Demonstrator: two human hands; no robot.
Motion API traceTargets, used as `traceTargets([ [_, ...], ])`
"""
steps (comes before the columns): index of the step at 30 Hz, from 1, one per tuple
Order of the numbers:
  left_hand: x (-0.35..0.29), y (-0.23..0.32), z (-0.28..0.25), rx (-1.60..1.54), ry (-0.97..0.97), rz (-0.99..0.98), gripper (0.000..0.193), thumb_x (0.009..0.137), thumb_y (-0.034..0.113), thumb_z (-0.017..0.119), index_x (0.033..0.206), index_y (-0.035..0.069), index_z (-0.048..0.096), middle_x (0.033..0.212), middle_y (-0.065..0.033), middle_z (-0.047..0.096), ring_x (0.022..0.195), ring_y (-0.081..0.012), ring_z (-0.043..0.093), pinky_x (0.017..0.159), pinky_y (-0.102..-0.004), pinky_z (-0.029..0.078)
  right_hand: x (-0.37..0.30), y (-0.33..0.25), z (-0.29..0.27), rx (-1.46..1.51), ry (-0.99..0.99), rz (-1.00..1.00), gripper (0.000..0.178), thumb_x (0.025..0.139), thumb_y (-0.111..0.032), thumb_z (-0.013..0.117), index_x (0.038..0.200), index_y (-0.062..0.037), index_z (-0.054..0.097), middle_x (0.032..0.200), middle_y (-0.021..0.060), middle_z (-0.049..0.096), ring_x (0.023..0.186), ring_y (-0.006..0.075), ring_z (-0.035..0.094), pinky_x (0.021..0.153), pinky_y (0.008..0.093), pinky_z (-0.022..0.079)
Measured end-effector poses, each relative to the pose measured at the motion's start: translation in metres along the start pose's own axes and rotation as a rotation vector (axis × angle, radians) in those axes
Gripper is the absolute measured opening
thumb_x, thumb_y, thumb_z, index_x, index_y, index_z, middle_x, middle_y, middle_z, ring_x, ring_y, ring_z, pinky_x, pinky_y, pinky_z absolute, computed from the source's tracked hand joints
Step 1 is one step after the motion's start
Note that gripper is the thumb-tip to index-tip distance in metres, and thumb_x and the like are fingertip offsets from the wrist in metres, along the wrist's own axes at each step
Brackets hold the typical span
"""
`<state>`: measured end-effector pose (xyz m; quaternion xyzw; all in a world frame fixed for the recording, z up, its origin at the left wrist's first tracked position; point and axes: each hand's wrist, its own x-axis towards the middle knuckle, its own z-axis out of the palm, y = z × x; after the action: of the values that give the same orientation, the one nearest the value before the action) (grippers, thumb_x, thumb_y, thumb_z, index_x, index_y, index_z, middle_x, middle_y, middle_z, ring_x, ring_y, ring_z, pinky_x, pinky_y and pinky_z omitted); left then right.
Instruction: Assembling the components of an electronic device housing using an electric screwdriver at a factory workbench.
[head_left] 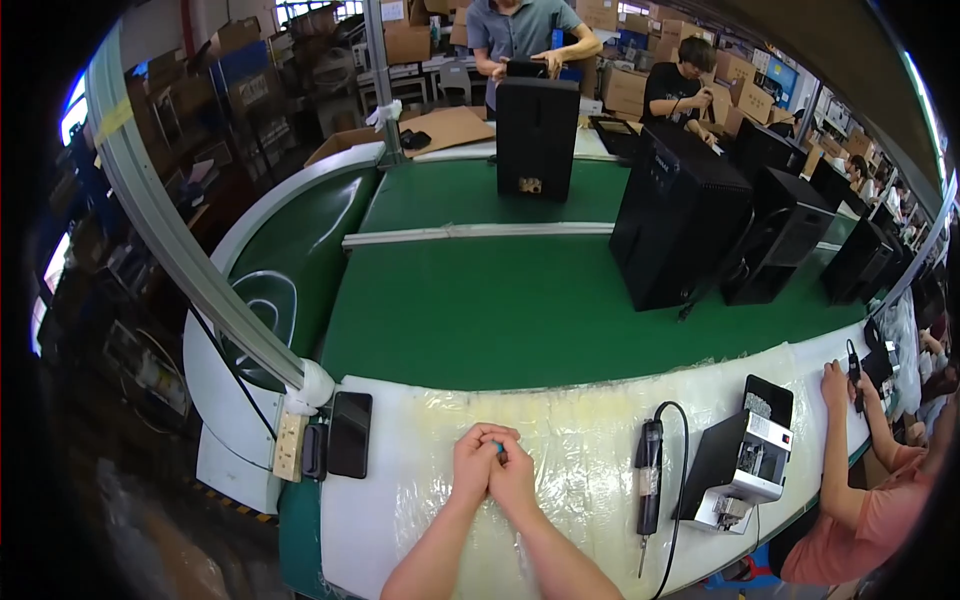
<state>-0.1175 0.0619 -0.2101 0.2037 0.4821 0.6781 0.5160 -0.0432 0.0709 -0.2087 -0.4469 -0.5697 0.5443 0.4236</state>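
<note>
My left hand [473, 468] and my right hand [513, 478] meet above the plastic-covered work surface [570, 470], fingers closed and pressed together. A small teal-blue bit [499, 448] shows between them; it is too small to name, and I cannot tell which hand grips it. Right of my hands lies a black electric screwdriver [649, 480], its bit toward me and its cable looped at the top. Beside that stands a black and silver screw feeder [745, 465].
A black phone [350, 435] lies at the left near a power strip [290, 445]. Beyond the bench runs a green conveyor belt [470, 310] carrying tall black speaker-like cabinets [680, 215]. A metal post [200, 260] rises at left. Co-workers stand across the belt; another sits at right.
</note>
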Motion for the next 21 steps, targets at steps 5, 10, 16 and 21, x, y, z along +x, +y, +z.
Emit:
traceTargets([
  [5, 0.003, 0.0, 0.002, 0.019, 0.009, -0.019, 0.03, 0.077, -0.01, 0.036, 0.099, -0.005, 0.057, 0.103, -0.0178, 0.065, 0.087, -0.0204, 0.063, 0.074, -0.0322, 0.056, 0.003, 0.002, -0.001, -0.024, 0.007, -0.029, 0.019, 0.084, 0.001, 0.056, 0.1, -0.0058, 0.065, 0.067, 0.0018, 0.059, 0.056, 0.0058, 0.05, 0.052, 0.0228, 0.04],
  [10, -0.003, 0.014, 0.017, 0.005, 0.086, 0.047, 0.029, 0.078, -0.006, 0.04, 0.102, -0.004, 0.057, 0.097, -0.0185, 0.066, 0.083, -0.0209, 0.062, 0.073, -0.0322, 0.053, 0.005, -0.004, 0.002, 0.075, 0.026, -0.022, 0.019, 0.084, 0.001, 0.056, 0.1, -0.0052, 0.064, 0.067, 0.0013, 0.059, 0.057, 0.0053, 0.049, 0.051, 0.0227, 0.04],
  [16, 0.0, 0.002, 0.003, 0.064, 0.035, 0.033, 0.029, 0.078, -0.008, 0.039, 0.099, -0.007, 0.059, 0.098, -0.0187, 0.065, 0.088, -0.0225, 0.063, 0.073, -0.033, 0.054, -0.001, -0.016, -0.002, 0.03, -0.025, 0.104, 0.018, 0.085, 0.0, 0.057, 0.1, -0.0056, 0.064, 0.068, 0.0012, 0.059, 0.058, 0.0052, 0.049, 0.051, 0.0229, 0.04],
  [21, -0.002, 0.005, 0.005, 0.018, 0.077, 0.023, 0.03, 0.077, -0.009, 0.038, 0.097, -0.007, 0.06, 0.097, -0.0184, 0.066, 0.088, -0.022, 0.063, 0.073, -0.0331, 0.054, 0.0, -0.001, 0.004, 0.002, -0.008, 0.027, 0.017, 0.085, -0.001, 0.057, 0.1, -0.0053, 0.064, 0.067, 0.0012, 0.058, 0.058, 0.0052, 0.048, 0.051, 0.0231, 0.039],
])
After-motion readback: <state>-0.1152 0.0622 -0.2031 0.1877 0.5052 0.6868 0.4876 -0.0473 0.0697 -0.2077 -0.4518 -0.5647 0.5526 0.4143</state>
